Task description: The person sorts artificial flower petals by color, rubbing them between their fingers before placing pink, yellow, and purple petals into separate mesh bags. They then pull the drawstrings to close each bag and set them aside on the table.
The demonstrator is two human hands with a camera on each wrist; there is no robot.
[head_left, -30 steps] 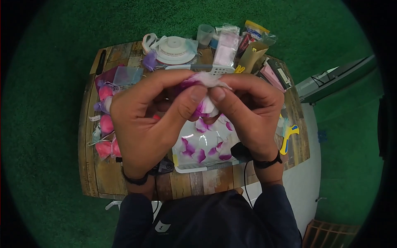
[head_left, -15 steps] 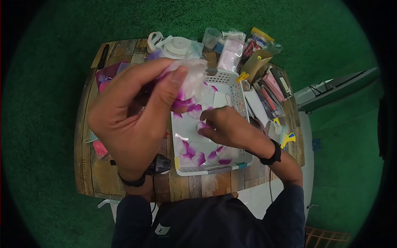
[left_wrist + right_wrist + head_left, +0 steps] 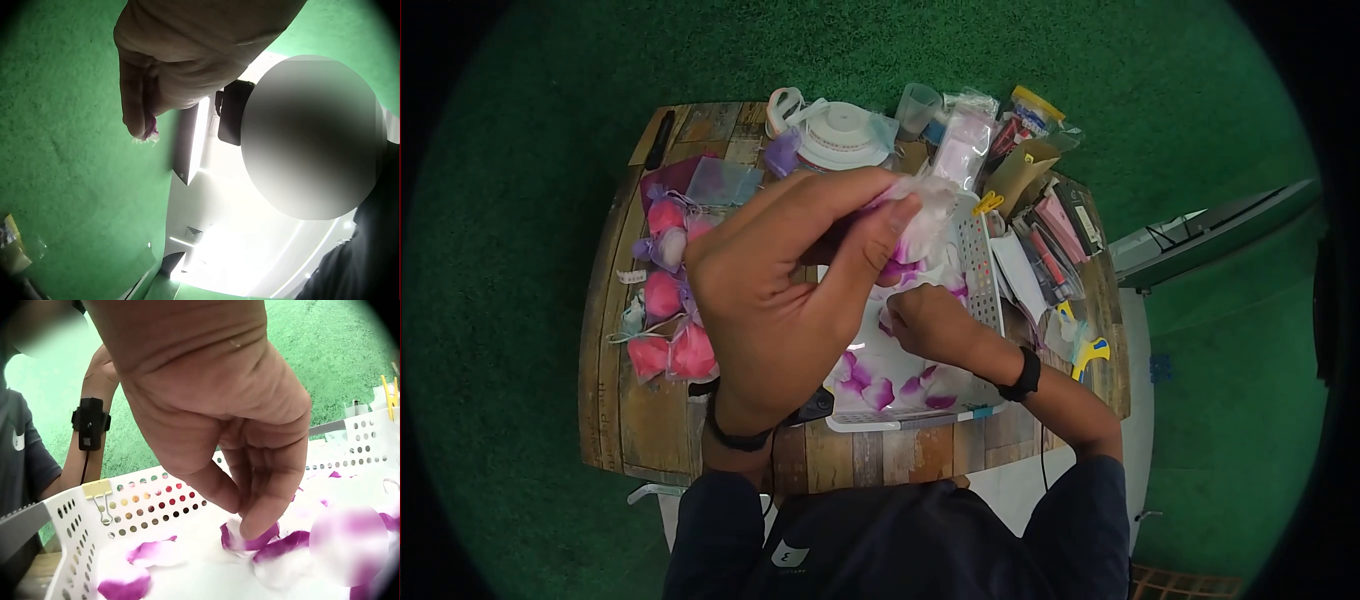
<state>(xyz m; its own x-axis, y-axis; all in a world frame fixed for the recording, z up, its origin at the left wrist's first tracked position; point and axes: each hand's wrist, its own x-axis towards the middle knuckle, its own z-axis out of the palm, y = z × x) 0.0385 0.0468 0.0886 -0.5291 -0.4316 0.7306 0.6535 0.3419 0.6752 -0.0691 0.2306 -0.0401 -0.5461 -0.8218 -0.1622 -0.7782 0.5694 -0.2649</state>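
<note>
My left hand is raised over the basket's left side and pinches a bunch of white and purple petals between thumb and fingers. In the left wrist view only a small fringe of that petal bunch shows beyond the fingertips. Down inside the white perforated basket, my right hand has its thumb and forefinger on a purple-edged petal. Other loose petals lie scattered on the basket's pale floor, several of them beside the right fingertips.
Pouches with pink contents line the table's left side. Behind the basket stand a white ribbon reel, a clear cup and plastic packets. A yellow clip sits on the rim, and a yellow-blue handled tool lies to the right.
Both hands were together at the petal bunch; my right hand has left it and gone down into the basket to a loose petal. The left hand keeps the bunch, shifting left and then back right.
</note>
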